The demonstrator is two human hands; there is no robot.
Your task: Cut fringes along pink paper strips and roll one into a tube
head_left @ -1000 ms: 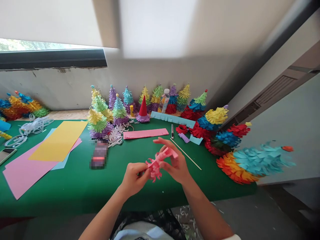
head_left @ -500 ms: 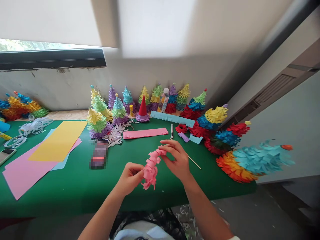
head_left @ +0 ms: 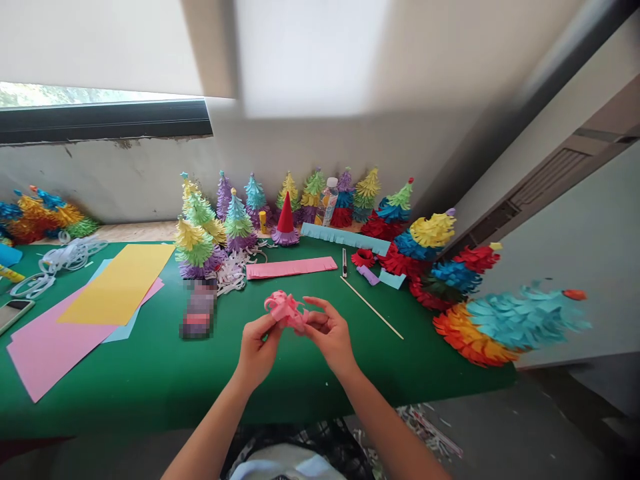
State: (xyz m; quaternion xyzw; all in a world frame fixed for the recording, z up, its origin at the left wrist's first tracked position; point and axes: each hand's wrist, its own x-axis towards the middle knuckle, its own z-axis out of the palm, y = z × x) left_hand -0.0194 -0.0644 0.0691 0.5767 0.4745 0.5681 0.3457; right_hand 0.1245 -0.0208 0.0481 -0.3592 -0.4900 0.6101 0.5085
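A curled pink fringed paper strip is held up over the green table, bunched into a loose ruffle. My left hand pinches it from the left, thumb against fingers. From the right, my right hand grips its other end between thumb and fingers, with the index finger raised. Just beyond lies a flat pink fringed strip. A thin wooden stick rests to the right of my right hand, near a utility knife.
Several fringed paper trees line the wall, with a red cone and a bottle among them. A blue strip lies in front. Yellow paper and pink sheets lie left, near a white cable.
The pink strip has gone from a stretched spiral to a compact bunch, raised slightly. My right hand has moved left and down, closer to my left hand, uncovering the stick.
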